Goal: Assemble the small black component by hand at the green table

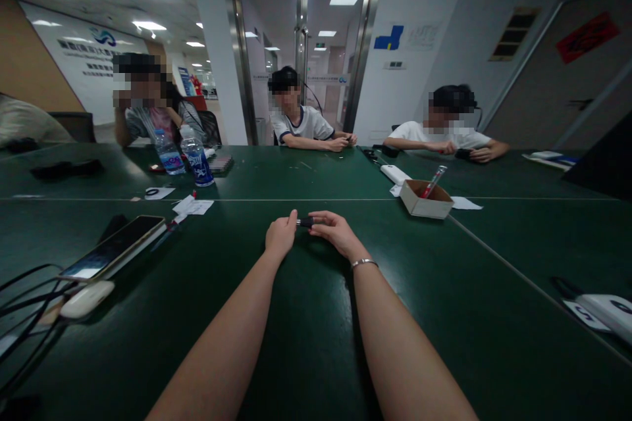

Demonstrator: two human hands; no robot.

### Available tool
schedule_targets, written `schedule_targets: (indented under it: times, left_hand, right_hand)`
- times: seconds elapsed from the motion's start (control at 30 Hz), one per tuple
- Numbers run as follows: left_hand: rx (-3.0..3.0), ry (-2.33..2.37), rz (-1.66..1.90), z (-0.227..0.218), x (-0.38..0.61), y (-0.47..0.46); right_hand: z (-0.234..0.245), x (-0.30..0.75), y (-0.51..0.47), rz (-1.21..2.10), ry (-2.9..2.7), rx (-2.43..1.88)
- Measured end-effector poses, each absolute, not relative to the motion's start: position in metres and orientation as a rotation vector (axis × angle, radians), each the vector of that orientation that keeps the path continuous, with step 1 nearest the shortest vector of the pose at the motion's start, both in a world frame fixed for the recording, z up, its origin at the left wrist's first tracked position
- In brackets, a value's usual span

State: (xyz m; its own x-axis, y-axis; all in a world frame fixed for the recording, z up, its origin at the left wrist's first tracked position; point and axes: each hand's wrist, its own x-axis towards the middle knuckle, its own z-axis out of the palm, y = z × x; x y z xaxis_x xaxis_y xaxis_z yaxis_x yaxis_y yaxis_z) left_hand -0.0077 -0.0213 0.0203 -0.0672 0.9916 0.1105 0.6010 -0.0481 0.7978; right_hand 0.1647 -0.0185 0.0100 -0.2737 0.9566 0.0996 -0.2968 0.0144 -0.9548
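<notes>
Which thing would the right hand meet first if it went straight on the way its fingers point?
The small dark object comes first, as the right hand touches it; just beyond is probably the left hand, though depth is hard to judge from one view.

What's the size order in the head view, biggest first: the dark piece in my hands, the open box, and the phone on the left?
1. Phone
2. Open box
3. Dark piece

That's apparent size only; the phone looks nearer the camera than the box.
</notes>
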Motion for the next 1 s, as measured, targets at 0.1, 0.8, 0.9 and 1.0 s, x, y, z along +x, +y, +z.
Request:
schedule_targets:
  times: [0.1, 0.8, 0.9, 1.0]
  left_hand:
    - [1.667, 1.745, 0.95, 0.0209, -0.0078, -0.019]
    - [1.694, 1.696, 0.967, 0.0207, -0.007, -0.0232]
    - [1.715, 1.67, 0.968, 0.0191, -0.0075, -0.0225]
    - [1.738, 1.632, 0.983, 0.0152, -0.0073, -0.0202]
  right_hand:
    - [0.0079, 0.1629, -0.0174, 1.446, -1.243, -0.787]
    - [0.0078, 0.1606, -0.0156, 1.506, -1.143, -0.766]
    - [0.0067, 0.1602, -0.0141, 1.499, -1.133, -0.787]
    - [0.0058, 0.1597, -0.0129, 1.484, -1.109, -0.816]
